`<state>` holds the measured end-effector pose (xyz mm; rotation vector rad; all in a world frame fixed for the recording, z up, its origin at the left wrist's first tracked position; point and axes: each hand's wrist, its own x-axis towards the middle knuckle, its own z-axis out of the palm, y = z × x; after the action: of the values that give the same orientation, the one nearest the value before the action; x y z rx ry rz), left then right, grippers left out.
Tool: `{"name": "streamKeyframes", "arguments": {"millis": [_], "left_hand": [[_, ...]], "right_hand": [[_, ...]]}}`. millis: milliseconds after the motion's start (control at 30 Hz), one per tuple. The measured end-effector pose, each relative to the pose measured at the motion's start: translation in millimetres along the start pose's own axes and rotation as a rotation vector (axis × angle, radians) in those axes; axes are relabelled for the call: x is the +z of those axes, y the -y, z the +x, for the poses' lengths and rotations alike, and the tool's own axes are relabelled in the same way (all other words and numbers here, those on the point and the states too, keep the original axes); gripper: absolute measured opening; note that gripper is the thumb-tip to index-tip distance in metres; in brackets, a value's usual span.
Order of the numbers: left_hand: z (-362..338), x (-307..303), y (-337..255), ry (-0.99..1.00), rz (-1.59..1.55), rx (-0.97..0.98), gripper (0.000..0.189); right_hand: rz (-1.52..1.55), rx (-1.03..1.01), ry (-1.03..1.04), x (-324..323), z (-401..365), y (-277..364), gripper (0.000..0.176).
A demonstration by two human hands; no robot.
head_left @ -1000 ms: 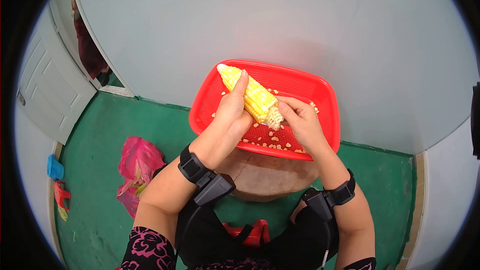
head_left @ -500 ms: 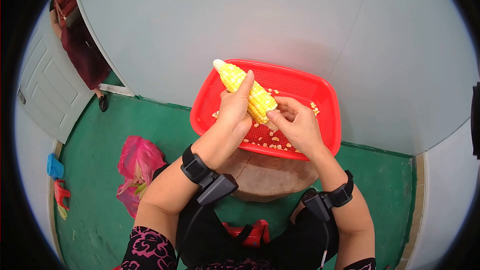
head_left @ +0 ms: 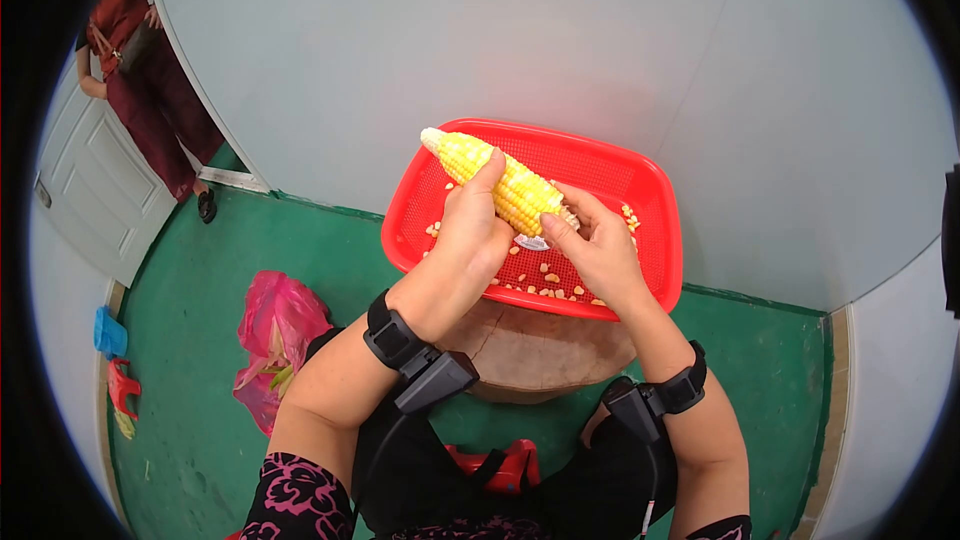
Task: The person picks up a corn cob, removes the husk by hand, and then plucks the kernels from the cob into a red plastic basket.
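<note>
Yellow corn cob [head_left: 490, 176] gripped by left hand [head_left: 466, 230], right hand [head_left: 596, 248] over red basket [head_left: 650, 190]

A modest home is suggested by pale painted walls [head_left: 600, 40], a green floor [head_left: 200, 360], a white panelled door [head_left: 90, 180], a pink bag [head_left: 275, 325] left on the floor, and a basket [head_left: 640, 190] set on a stump [head_left: 540, 350].

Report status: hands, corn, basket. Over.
Left hand grips corn cob mid-length. Right hand pinches its stripped end. Loose kernels in red basket below. Nothing obstructing.
</note>
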<state>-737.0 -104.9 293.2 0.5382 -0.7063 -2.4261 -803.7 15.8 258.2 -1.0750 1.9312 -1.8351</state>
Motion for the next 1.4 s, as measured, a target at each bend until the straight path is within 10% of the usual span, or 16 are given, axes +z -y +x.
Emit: {"name": "streamKeyframes", "arguments": {"millis": [533,733,1033,1400], "left_hand": [[12,-6,3,-0.002,-0.051,-0.072,0.039],[12,-7,2,0.022,-0.008,-0.019,0.038],[12,-6,1,0.028,0.032,-0.050,0.036],[12,-7,5,0.032,0.029,-0.011,0.026]], "right_hand": [[0.378,0.292,0.014,-10,0,26,0.031],[-0.028,-0.122,-0.042,3,-4,12,0.032],[0.248,0.206,-0.051,-11,3,14,0.024],[0.105,0.098,0.013,-3,-1,14,0.029]]}}
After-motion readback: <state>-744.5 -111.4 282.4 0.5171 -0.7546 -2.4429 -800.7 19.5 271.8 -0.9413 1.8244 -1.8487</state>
